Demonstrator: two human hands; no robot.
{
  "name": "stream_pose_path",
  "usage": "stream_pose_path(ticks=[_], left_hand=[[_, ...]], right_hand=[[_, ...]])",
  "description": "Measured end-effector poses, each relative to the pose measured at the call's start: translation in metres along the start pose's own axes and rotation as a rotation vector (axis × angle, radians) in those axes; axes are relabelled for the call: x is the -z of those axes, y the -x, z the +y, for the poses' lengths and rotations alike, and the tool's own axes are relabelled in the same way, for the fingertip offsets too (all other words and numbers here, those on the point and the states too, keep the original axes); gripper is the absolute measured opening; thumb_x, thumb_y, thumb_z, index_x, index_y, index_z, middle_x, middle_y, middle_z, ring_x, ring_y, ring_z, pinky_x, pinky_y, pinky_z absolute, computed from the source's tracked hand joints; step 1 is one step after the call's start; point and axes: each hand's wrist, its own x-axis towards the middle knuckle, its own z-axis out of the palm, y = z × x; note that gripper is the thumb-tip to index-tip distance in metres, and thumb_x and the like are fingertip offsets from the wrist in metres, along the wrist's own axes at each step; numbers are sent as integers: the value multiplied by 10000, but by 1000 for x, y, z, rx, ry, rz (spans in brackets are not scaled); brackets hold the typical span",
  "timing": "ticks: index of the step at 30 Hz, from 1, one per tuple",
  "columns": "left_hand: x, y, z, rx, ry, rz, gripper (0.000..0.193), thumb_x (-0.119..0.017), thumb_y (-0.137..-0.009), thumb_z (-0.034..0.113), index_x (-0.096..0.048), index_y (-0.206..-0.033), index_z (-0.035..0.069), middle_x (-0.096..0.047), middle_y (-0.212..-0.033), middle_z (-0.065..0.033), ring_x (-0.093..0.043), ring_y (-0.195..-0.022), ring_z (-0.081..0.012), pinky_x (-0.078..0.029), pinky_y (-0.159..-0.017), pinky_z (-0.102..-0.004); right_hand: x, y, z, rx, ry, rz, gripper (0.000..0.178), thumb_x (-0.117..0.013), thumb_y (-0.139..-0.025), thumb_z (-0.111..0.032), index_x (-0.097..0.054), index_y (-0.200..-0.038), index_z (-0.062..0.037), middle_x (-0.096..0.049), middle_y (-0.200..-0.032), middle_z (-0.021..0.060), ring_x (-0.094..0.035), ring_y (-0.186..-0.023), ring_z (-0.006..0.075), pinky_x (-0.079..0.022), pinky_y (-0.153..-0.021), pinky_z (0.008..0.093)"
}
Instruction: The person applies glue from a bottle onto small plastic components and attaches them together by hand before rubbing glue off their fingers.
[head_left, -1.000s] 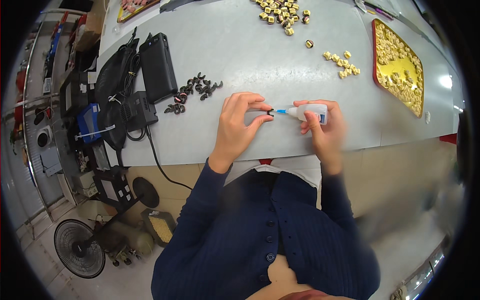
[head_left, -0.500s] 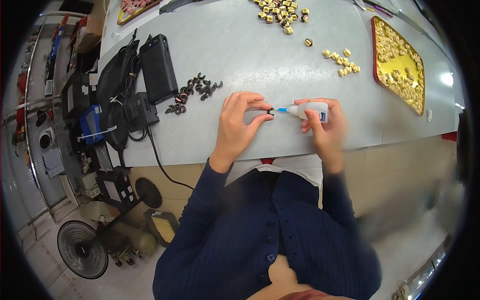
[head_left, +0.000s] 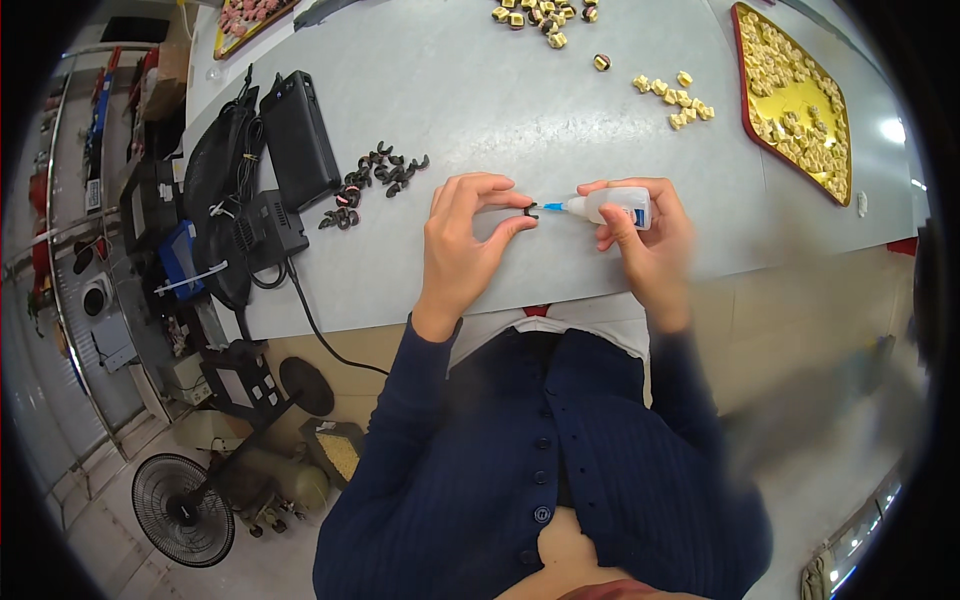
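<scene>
Between thumb and fingertips, my left hand (head_left: pixel 466 232) pinches a small black curved piece (head_left: pixel 530 210). My right hand (head_left: pixel 655 245) grips a white squeeze bottle (head_left: pixel 620 208) lying sideways, its blue needle tip (head_left: pixel 552 206) pointing left and reaching the black piece. Whether any liquid comes out is too small to tell. Left of my left hand, a loose pile of similar black curved pieces (head_left: pixel 385 165) lies on the grey table (head_left: pixel 480 130). Beyond my right hand sits a small group of cream-yellow pieces (head_left: pixel 675 98).
A yellow tray with a red rim (head_left: pixel 745 100) holds many cream pieces at the right. More yellow-and-dark pieces (head_left: pixel 545 18) lie at the far edge. A black box (head_left: pixel 300 140), cables and a power adapter (head_left: pixel 270 230) occupy the left side. A fan (head_left: pixel 183 510) stands on the floor.
The view has shifted slightly, so the table's things sit a little further left and up. Both hands keep their grips, the needle tip still at the black piece.
</scene>
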Motion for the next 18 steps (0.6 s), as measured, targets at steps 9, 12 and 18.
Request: stream_pose_path(ticks=[9, 12, 18], left_hand=[[-1, 0, 0, 18, 14, -6, 410, -778, -715, 9, -535, -1044, 33, -709, -892, -99, -694, -875, -205, -497, -854, -308], [0, -1, 0, 14, 4, -1, 411, -779, -714, 10, -536, -1045, 31, -711, -890, -99, -694, -875, -202, -498, -853, -307], [-2, -1, -1, 4, 2, -5, 410, -779, -716, 12, -535, -1045, 28, -715, -881, -99, -694, -874, -199, -495, -857, -307]], right_hand=[[-1, 0, -1, -5, -3, -9, 188, -645, -889, -54, -518, -1008, 19, -684, -1006, 146, -583, -673, 69, -515, -597, 211], [-1, -1, -2, -8, -5, -6, 190, -645, -889, -52, -516, -1008, 20, -683, -1005, 147, -582, -673, 69, -514, -598, 210], [-1, -1, 0, -3, 0, 4, 190, -648, -886, -47, -513, -1002, 21, -683, -997, 146, -582, -670, 69, -514, -593, 212]])
